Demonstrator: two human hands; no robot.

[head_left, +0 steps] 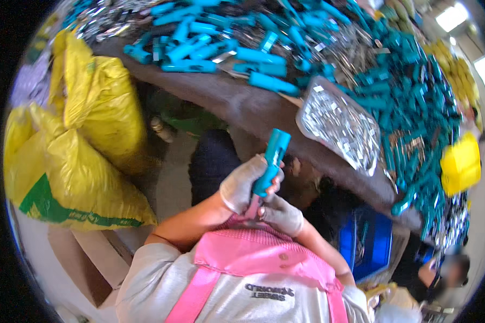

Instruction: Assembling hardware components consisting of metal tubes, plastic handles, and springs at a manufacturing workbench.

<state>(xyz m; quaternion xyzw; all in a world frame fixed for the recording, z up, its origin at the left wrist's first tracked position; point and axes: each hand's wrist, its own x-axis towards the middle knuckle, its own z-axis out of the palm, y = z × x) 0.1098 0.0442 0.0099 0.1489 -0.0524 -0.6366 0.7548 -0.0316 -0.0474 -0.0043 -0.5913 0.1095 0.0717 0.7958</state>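
Observation:
A teal plastic handle-like tube (272, 161) with a small light marking is held tilted in front of my chest. My left hand (243, 183), in a pale fingerless glove, is closed around its middle and lower part. Just below and to the right, my right hand (282, 215), gloved the same way, is closed near the tube's lower end. A narrow pinkish piece (252, 207) shows between the hands; I cannot tell what it is. Beyond them, a clear tray (311, 119) full of small shiny metal pieces rests at the table's near edge.
Heaps of similar teal tubes (194, 48) and loose metal parts cover the dark table (226, 99). Yellow sacks (83, 177) stand at left. A blue bin (380, 242) sits low at right, a yellow container (461, 164) farther right. Another person (452, 274) is at the right edge.

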